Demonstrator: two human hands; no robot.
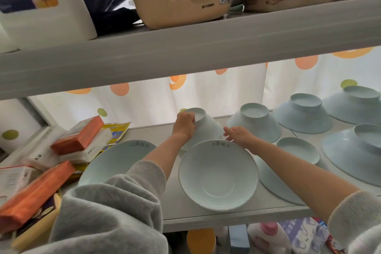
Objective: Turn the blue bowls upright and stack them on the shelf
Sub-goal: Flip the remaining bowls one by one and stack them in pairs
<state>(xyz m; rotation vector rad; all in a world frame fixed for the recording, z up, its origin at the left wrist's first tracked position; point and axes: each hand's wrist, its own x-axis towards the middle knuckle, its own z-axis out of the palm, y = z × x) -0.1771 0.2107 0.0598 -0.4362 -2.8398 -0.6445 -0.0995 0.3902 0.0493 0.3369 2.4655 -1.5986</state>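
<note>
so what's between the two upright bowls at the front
In the head view, the left forearm and grey sleeve cross between the left upright bowl and centre upright bowl; the left hand grips an upside-down bowl.

Backlit white curtain (206,93), orange and green dots

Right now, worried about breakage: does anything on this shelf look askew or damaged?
No chips or spills visible. The boxes and packets at the left lie in a crooked heap, and the bowl the left hand grips is tilted, foot up.
</note>
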